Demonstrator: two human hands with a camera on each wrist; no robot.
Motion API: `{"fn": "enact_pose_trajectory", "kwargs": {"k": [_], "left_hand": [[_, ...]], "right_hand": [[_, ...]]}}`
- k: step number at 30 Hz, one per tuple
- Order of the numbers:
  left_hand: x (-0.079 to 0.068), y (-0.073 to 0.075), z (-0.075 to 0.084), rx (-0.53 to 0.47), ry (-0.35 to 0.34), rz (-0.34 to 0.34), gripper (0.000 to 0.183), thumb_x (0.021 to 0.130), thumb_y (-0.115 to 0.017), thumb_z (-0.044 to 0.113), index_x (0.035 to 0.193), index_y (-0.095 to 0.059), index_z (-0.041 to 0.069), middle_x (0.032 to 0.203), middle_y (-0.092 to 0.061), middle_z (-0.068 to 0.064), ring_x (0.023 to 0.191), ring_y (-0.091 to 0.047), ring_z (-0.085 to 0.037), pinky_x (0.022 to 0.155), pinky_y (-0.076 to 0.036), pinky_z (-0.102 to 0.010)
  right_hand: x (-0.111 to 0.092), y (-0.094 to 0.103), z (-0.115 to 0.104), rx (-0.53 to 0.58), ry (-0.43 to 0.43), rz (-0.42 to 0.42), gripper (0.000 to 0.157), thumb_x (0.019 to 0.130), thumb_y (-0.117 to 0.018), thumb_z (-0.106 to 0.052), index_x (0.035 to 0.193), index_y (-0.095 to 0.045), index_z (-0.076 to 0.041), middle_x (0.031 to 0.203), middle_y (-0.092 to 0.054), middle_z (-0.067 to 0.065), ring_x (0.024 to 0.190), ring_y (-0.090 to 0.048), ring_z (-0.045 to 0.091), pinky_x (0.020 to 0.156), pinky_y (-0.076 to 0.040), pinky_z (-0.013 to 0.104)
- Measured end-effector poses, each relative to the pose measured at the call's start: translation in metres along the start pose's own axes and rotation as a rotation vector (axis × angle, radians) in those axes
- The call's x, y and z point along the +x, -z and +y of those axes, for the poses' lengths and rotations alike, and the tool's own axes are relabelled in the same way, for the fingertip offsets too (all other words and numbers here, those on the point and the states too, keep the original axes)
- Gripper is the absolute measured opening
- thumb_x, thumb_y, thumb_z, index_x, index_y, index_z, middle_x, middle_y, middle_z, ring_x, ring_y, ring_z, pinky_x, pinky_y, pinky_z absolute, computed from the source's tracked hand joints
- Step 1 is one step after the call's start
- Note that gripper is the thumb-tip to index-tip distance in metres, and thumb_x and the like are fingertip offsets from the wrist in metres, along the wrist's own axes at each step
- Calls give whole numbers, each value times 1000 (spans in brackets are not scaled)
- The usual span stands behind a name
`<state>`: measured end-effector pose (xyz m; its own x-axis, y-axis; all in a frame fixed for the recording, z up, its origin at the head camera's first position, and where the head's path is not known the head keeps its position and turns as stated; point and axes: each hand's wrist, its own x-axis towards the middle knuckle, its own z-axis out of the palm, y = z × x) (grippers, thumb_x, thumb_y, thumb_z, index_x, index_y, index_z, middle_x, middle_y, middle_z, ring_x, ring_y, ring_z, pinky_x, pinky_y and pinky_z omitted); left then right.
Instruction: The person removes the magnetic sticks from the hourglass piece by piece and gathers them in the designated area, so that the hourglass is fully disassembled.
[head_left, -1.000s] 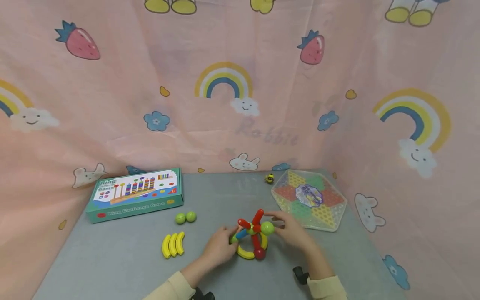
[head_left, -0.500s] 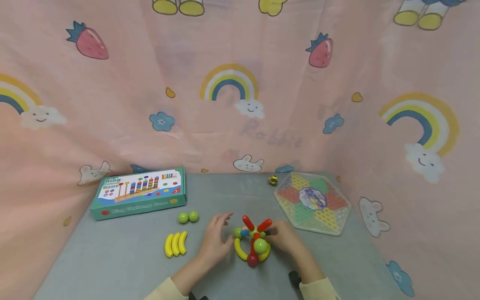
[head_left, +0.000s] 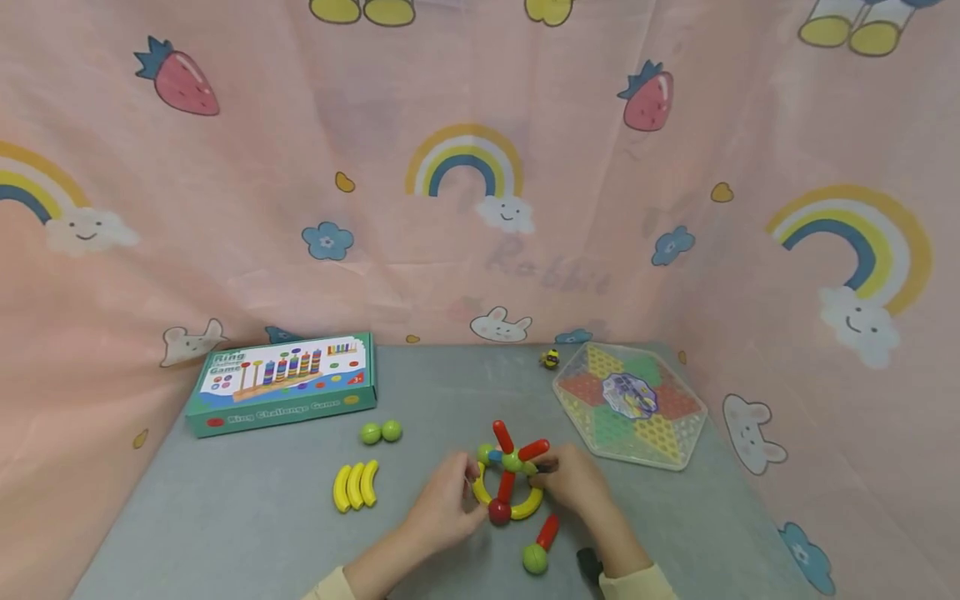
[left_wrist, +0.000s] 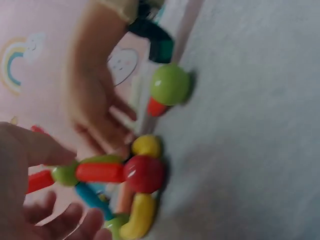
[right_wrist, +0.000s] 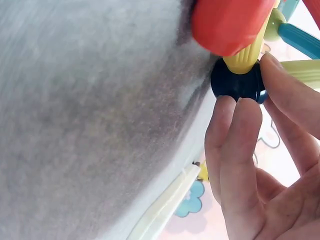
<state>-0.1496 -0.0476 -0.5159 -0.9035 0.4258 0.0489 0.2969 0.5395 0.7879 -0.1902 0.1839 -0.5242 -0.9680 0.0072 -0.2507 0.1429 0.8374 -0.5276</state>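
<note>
Red rod (head_left: 549,531) with green ball (head_left: 535,558) now lies off the stick-and-ball frame (head_left: 506,488), on table (head_left: 450,577) just before it; build apparently one arm short. Right hand (head_left: 579,485) pinches the frame's dark ball (right_wrist: 234,84); left hand (head_left: 447,505) loosely spread beside the frame, contact unclear.

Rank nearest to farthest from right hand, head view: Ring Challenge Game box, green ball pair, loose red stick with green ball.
From the right hand:
1. Loose red stick with green ball: toward wearer
2. Green ball pair: left
3. Ring Challenge Game box: far left
</note>
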Motion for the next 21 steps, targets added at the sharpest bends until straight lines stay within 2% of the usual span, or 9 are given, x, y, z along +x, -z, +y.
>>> {"fn": "enact_pose_trajectory", "kwargs": {"k": [4,7,10,12,14,17,21], "left_hand": [[-5,-12,-8,69,27,-181,27,84,-81,32,89,-57,20,77,-54,8,67,-47,-5,59,-40,-21],[-8,-19,-14,54,59,-265,26,82,-83,29,86,-59,21,77,-56,10,67,-48,-5,60,-42,-22],[-8,-21,-22,-1,108,-261,25,80,-84,24,88,-61,18,81,-58,7,69,-49,-6,62,-43,-23],[-7,-20,-27,-27,126,-243,26,79,-84,22,92,-62,17,84,-58,6,71,-50,-7,63,-44,-24],[-5,-19,-31,-40,134,-218,28,79,-84,21,97,-62,17,88,-59,5,72,-51,-8,64,-45,-24],[-1,-16,-35,-58,136,-183,33,79,-83,21,103,-61,16,92,-59,3,74,-52,-9,64,-46,-25],[2,-13,-38,-76,133,-162,36,79,-84,21,106,-60,15,92,-60,2,74,-53,-9,63,-46,-25]], "right_hand": [[0,4,4,23,44,-31,24,80,-85,-16,102,-80,-12,100,-76,5,96,-69,25,85,-55,49],[-4,10,11,64,119,-65,25,82,-78,-3,106,-75,-8,102,-73,6,93,-67,24,83,-55,48],[-12,17,20,30,210,-122,36,75,-71,11,100,-72,-15,103,-67,2,96,-61,22,87,-53,49],[-18,20,25,-42,275,-180,41,70,-70,14,92,-72,-21,105,-64,-3,101,-57,22,91,-49,52],[-24,20,27,-123,330,-254,44,67,-73,11,85,-73,-29,104,-61,-9,102,-52,20,91,-47,50],[-31,16,28,-188,378,-342,41,68,-79,4,78,-75,-36,100,-59,-14,97,-48,17,85,-45,42],[-34,11,25,-215,387,-369,32,70,-86,-7,78,-76,-36,92,-57,-15,88,-49,11,79,-46,34]]}}
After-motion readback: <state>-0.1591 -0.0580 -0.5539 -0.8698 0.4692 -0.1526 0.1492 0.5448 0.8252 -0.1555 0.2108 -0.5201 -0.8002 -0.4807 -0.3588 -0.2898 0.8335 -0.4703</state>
